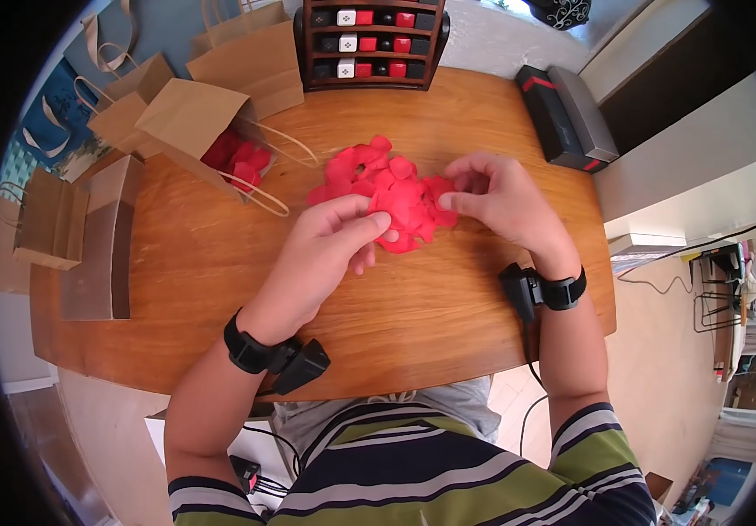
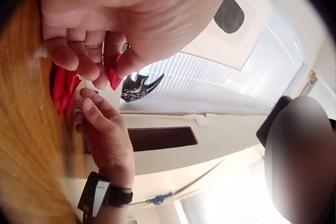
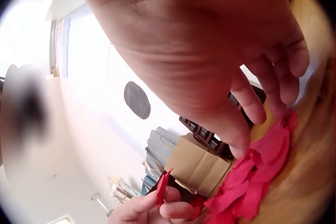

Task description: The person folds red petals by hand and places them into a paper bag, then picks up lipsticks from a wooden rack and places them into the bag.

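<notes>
Loose red flower petals (image 1: 360, 167) lie heaped on the wooden table (image 1: 378, 324) in front of me. Between thumb and fingers, my left hand (image 1: 325, 241) pinches a small bunch of red petals (image 2: 115, 78) at the near left of the heap. My right hand (image 1: 509, 206) hovers at the heap's right side, thumb and fingers apart; in the right wrist view its fingertips are right by the heaped petals (image 3: 247, 187). A brown paper bag (image 1: 185, 114) lies tipped to the left of the heap, its mouth facing it, with more red petals (image 1: 242, 162) inside.
Several other paper bags (image 1: 251, 70) stand at the back left, and a smaller bag (image 1: 53, 219) stands by a grey-brown box (image 1: 102, 245) at the left edge. A dark wooden rack (image 1: 373, 66) of small cubes and balls stands at the back. Dark long boxes (image 1: 562, 118) lie back right.
</notes>
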`<control>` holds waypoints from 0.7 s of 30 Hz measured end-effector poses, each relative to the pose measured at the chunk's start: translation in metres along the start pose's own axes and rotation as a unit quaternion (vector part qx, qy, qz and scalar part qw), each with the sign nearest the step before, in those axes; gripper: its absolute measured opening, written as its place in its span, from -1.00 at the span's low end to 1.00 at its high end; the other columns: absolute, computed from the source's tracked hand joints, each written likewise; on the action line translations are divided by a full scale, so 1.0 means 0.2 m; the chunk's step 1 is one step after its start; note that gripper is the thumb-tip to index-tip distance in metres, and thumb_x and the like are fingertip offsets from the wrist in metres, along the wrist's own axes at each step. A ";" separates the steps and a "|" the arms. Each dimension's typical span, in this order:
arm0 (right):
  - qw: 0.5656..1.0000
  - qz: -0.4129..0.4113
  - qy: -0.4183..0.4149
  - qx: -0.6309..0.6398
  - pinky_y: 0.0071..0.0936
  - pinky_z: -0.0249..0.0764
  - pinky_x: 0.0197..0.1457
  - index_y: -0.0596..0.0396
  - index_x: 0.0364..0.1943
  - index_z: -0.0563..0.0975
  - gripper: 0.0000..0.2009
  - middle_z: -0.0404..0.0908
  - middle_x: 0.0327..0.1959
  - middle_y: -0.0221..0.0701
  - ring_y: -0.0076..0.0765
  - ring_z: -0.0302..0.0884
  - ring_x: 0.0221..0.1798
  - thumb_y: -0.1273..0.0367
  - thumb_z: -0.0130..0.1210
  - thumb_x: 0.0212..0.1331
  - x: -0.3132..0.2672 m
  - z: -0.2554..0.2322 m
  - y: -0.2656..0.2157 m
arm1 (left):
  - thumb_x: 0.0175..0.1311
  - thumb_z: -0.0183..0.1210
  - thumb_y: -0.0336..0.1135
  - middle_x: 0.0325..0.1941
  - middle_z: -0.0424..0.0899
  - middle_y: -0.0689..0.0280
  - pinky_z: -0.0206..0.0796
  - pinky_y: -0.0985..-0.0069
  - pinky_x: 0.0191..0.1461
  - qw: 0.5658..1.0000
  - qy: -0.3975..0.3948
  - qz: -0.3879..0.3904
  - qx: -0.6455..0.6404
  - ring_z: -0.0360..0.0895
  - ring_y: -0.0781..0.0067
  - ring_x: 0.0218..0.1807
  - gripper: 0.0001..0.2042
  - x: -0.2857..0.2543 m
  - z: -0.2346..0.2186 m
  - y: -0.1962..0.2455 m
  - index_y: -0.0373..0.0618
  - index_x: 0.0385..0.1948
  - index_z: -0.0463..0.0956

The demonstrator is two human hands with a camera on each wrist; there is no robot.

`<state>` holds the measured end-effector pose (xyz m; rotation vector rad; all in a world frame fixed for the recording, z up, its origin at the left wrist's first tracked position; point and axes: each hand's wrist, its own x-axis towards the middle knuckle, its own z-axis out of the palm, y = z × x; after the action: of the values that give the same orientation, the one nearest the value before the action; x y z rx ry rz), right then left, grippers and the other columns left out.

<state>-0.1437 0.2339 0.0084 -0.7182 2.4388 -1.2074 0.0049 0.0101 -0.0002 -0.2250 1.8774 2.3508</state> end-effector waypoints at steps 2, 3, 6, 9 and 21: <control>0.999 -0.003 -0.005 -0.032 -0.39 0.55 -0.10 0.30 0.00 0.68 -0.60 0.71 -0.26 -0.28 -0.37 0.62 -0.21 0.34 0.44 0.12 0.00 0.00 0.00 | 0.53 0.15 -0.27 -0.22 0.74 0.42 0.33 0.67 -0.26 1.000 0.007 -0.004 -0.010 0.48 0.75 -0.37 -0.85 0.00 -0.01 0.00 -0.10 -0.16 0.65; 0.999 -0.005 -0.001 -0.051 -0.37 0.55 -0.09 0.29 0.01 0.67 -0.59 0.70 -0.24 -0.25 -0.33 0.63 -0.19 0.35 0.44 0.10 0.00 0.00 -0.01 | 0.53 0.15 -0.27 -0.22 0.74 0.42 0.33 0.67 -0.27 1.000 0.010 -0.007 -0.015 0.48 0.75 -0.37 -0.85 0.00 -0.01 0.00 -0.10 -0.16 0.65; 0.997 -0.026 0.008 -0.079 -0.31 0.54 -0.06 0.26 0.01 0.68 -0.58 0.68 -0.21 -0.19 -0.22 0.63 -0.16 0.38 0.45 0.05 0.02 0.01 0.03 | 0.53 0.14 -0.28 -0.22 0.74 0.41 0.33 0.67 -0.29 1.000 0.008 -0.007 -0.010 0.48 0.75 -0.38 -0.86 0.01 -0.01 -0.01 -0.10 -0.17 0.64; 0.994 -0.042 0.013 -0.100 -0.27 0.54 -0.06 0.25 -0.06 0.68 -0.63 0.65 -0.23 -0.19 -0.17 0.63 -0.16 0.40 0.45 0.01 0.02 0.01 0.03 | 0.53 0.15 -0.27 -0.23 0.73 0.42 0.32 0.68 -0.29 1.000 0.007 -0.009 -0.017 0.48 0.75 -0.38 -0.85 0.01 -0.01 -0.01 -0.10 -0.16 0.64; 0.997 0.020 -0.013 0.073 -0.52 0.48 -0.21 0.23 -0.25 0.68 -0.87 0.71 -0.35 -0.44 -0.55 0.58 -0.30 0.52 0.37 0.14 0.04 -0.02 0.04 | 0.53 0.20 -0.22 -0.22 0.72 0.45 0.33 0.70 -0.29 1.000 0.004 -0.006 -0.005 0.48 0.77 -0.38 -0.83 0.01 -0.01 -0.01 -0.10 -0.16 0.64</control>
<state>-0.1546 0.2364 0.0029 -0.6355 2.3040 -1.3345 0.0044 0.0089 -0.0031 -0.2456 1.8645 2.3550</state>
